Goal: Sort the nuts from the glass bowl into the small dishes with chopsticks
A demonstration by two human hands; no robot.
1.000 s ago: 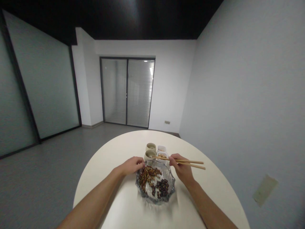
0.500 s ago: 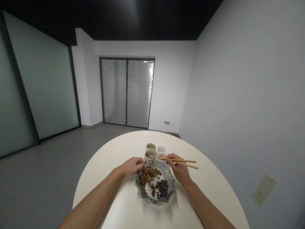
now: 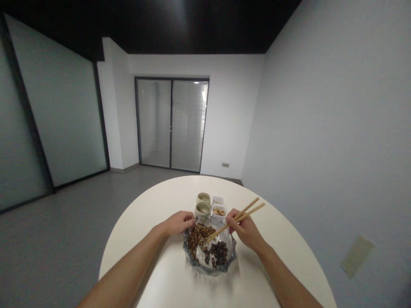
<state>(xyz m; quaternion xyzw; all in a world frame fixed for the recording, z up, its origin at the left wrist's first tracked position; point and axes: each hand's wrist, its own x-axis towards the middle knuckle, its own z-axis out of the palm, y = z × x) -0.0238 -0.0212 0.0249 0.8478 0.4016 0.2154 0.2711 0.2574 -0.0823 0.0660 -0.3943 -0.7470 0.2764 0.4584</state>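
**Two hands at a glass bowl, seen from the head camera.** We see the left hand [image 3: 179, 223] at the far left rim of the glass bowl [image 3: 209, 270], its fingers loosely curled; we cannot tell whether they grip the rim or only rest against it. The right hand [image 3: 244, 231] is closed around a pair of chopsticks [image 3: 236, 221], which slant down into the bowl. Their tips lie close to the striped seeds [image 3: 197, 239] and just above the dark seeds [image 3: 219, 253]; we cannot tell whether they pinch anything. The bowl stands near the near edge of the round table [image 3: 154, 214], with two cups [image 3: 202, 209] and a white dish [image 3: 218, 211] of nuts just beyond it.

We judge the chopstick tips the main risk: a seed held only at its smooth edge could slip and fall back, and a sudden lift could scatter others over the rim. If the tips catch the bowl's ridged glass, the bowl could shift, especially if the left hand is not holding it. A wide swing of the upper chopstick ends could also knock the cups or dish.
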